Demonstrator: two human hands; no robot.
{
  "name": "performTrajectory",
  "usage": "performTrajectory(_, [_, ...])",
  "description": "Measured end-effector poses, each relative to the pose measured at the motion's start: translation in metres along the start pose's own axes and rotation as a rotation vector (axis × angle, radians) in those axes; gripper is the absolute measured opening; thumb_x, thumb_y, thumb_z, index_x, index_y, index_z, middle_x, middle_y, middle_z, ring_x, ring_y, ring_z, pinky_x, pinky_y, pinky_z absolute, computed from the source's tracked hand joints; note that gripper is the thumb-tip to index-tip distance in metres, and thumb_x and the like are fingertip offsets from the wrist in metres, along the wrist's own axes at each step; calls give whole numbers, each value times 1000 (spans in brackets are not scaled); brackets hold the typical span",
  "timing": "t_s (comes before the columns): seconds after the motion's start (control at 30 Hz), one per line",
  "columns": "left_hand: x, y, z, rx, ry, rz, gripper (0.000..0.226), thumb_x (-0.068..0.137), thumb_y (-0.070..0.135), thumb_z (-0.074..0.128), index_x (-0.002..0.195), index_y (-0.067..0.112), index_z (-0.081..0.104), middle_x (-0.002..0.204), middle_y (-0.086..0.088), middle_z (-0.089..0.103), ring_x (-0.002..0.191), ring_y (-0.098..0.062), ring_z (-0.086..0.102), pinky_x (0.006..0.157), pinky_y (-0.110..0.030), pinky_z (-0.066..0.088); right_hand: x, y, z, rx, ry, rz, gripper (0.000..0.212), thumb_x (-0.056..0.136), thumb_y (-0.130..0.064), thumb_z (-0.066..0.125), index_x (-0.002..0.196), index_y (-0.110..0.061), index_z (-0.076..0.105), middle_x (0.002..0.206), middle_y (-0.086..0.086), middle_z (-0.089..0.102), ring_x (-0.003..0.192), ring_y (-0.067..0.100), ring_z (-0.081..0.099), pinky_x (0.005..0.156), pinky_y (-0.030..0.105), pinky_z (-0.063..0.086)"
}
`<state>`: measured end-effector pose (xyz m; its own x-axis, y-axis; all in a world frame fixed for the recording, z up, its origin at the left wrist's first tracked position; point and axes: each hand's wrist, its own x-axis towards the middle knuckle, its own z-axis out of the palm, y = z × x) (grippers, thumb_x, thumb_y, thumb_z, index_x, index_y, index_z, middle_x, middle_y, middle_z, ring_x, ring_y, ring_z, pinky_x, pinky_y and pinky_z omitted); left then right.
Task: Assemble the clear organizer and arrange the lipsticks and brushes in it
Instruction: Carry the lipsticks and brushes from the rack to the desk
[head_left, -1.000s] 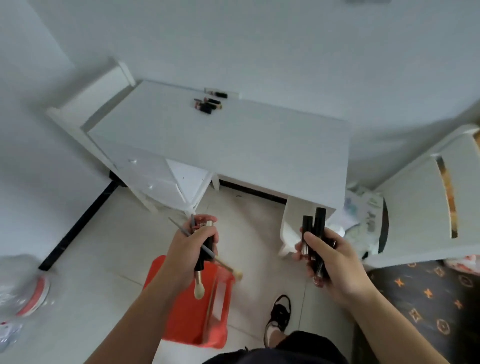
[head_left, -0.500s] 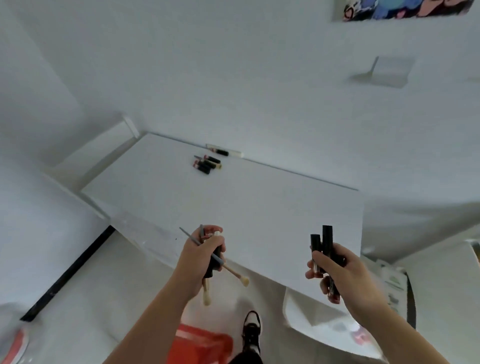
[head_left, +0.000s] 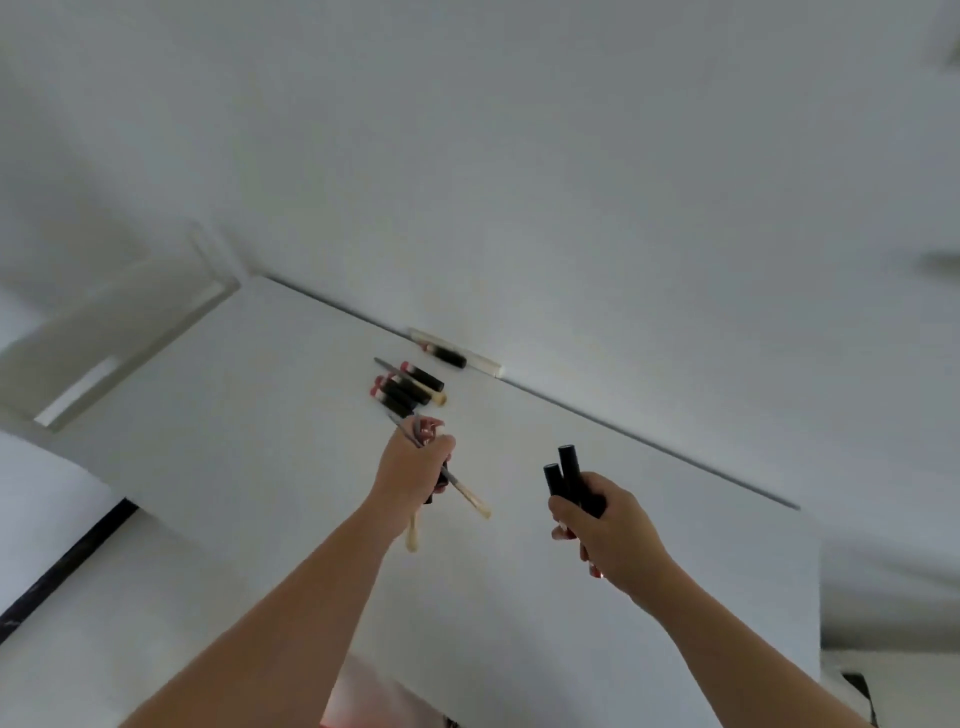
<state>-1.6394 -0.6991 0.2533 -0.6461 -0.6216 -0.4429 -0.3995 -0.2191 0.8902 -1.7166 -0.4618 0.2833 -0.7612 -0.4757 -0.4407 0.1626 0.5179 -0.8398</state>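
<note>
My left hand (head_left: 415, 467) grips a bundle of makeup brushes (head_left: 470, 498), pale tips pointing down and right, over the white tabletop (head_left: 270, 415). My right hand (head_left: 605, 530) holds two black lipstick tubes (head_left: 566, 470) upright, a little to the right of the left hand. A small pile of black lipsticks with red ends (head_left: 405, 387) lies on the table just beyond my left hand. Against the wall edge lies another black tube with a clear piece (head_left: 457, 358). No assembled organizer is visible.
The white wall (head_left: 519, 156) rises right behind the table's far edge. A white side panel or shelf (head_left: 114, 332) stands at the table's left end. A red object (head_left: 358, 696) shows below between my arms, and a black floor strip (head_left: 57, 571) runs at lower left.
The view has tilted up and closer to the table. Both hands have moved forward over the tabletop, still holding the brushes and the lipstick tubes.
</note>
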Motion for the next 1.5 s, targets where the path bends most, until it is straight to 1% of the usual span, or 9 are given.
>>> performTrajectory(0.17, [51,-9,14,61,37,-23,17,86,17,60,102,24,57,74,-12,61,57,-22,58,56,-34,50,87,-3,20,-187,39,-52,3,91,-32,65,93,-31,63,76,3,70,58,11,62,46,22,44])
performTrajectory(0.3, [70,-20,28,50,122,1,16,89,15,61,102,23,57,71,-3,60,48,-5,55,44,-19,45,134,1,33,-374,72,-130,5,94,-31,61,95,-25,60,76,1,62,60,16,57,55,30,45])
performTrajectory(0.5, [77,-28,47,-6,241,81,30,89,14,63,111,34,56,81,-1,68,56,-6,65,46,-22,51,167,-4,56,-601,139,-265,18,98,-32,54,113,-24,60,97,-8,52,82,16,57,66,34,51])
performTrajectory(0.73, [80,-39,55,118,311,240,40,93,8,62,128,25,55,104,6,67,91,-9,65,71,-9,49,174,-3,86,-796,195,-319,24,98,-28,54,120,-21,62,110,-1,53,100,21,45,75,30,44])
performTrajectory(0.8, [82,-39,54,150,307,254,48,92,9,64,136,23,52,118,6,66,109,-10,63,89,-13,52,174,-1,89,-823,209,-346,28,96,-28,57,122,-20,62,112,1,55,100,23,48,81,32,46])
performTrajectory(0.87, [85,-38,54,166,326,254,53,90,11,67,139,22,51,118,11,63,115,-11,61,101,-33,53,175,-1,90,-841,227,-383,31,93,-30,61,123,-21,63,111,1,57,98,24,50,83,34,46])
performTrajectory(0.97, [87,-40,53,217,373,289,52,85,13,70,134,20,55,103,20,57,106,-13,62,99,-47,52,175,-1,91,-858,251,-416,36,91,-34,64,124,-21,63,111,2,59,97,27,51,84,37,43])
performTrajectory(1.17, [88,-45,53,178,390,254,54,88,9,70,136,23,52,119,6,66,114,-15,63,98,-43,55,174,4,96,-817,306,-458,49,86,-29,70,132,-16,61,116,6,61,101,32,55,88,42,45])
performTrajectory(1.5, [81,-47,52,106,446,276,54,90,15,69,130,42,46,118,24,55,118,-8,58,101,-38,53,170,13,104,-774,277,-446,56,90,-40,60,141,-20,50,139,3,53,128,26,46,110,41,37])
